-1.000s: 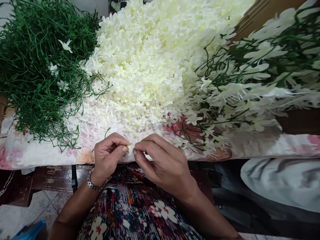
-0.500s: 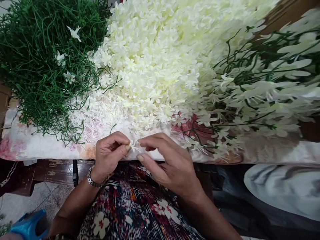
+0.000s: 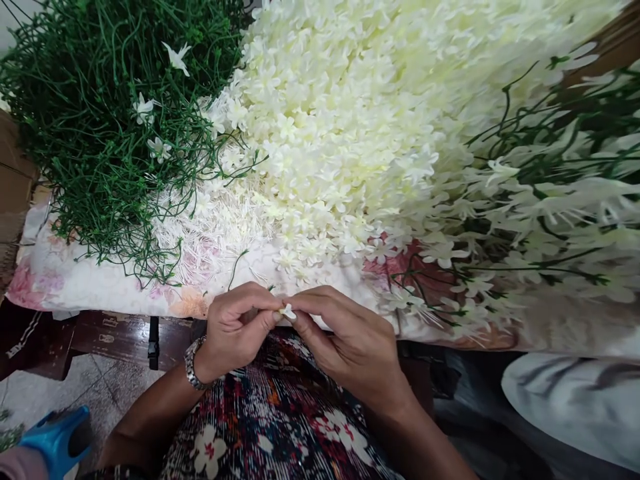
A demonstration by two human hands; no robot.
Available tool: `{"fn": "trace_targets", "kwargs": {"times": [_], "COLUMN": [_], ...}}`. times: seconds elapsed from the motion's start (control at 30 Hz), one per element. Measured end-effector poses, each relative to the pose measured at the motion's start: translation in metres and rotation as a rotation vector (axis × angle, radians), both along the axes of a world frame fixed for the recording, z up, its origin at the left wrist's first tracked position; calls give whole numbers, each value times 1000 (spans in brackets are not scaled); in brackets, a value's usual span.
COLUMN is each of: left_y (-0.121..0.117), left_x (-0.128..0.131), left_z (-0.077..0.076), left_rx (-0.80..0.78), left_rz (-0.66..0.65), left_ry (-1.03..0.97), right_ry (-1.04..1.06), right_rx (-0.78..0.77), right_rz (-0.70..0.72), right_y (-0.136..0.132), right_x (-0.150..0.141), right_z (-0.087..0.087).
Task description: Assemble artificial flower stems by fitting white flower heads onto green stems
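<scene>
The left hand (image 3: 244, 328) and right hand (image 3: 349, 339) meet fingertip to fingertip, both pinching a small white blossom (image 3: 288, 311) at the near edge of the table (image 3: 117, 293), covered in floral-printed cloth. Beyond lie thread-like white strands (image 3: 213, 217), soft-looking creamy petals (image 3: 340, 140) heaped high, and wiry, tangled green stems (image 3: 107, 127).

We see one small white flower (image 3: 289, 312), its petals bunched and partly hidden, a yellowish bit at its left end, white lobes showing toward the right, pinched from both sides, below the frame's centre, slightly left.
</scene>
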State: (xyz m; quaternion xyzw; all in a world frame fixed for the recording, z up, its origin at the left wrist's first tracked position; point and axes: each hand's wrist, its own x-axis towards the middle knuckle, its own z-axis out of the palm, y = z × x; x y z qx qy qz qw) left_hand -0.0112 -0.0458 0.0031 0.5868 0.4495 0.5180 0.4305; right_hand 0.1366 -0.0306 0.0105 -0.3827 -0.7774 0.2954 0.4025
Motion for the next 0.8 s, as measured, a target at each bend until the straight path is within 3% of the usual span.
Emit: {"fn": "trace_targets", "kwargs": {"times": [0.1, 0.2, 0.3, 0.4, 0.6, 0.8], "left_y": [4, 15, 29, 37, 34, 30], "left_x": [-5, -13, -18, -18, -16, -17], "left_z": [5, 5, 2, -2, -9, -12], "left_rx": [76, 162, 120, 117, 154, 200], "left_rz": [35, 203, 330, 339, 351, 331], "left_ry": [254, 641, 1128, 1407, 1463, 1343], "right_ry": [-41, -68, -92, -123, -153, -143], "right_rx": [38, 43, 49, 67, 93, 102], "right_rz": [-33, -89, -126, -108, -97, -81], "right_y": [1, 4, 7, 9, 10, 10], "right_x": [0, 4, 7, 8, 8, 7], "right_z": [-2, -3, -4, -6, -10, -15]}}
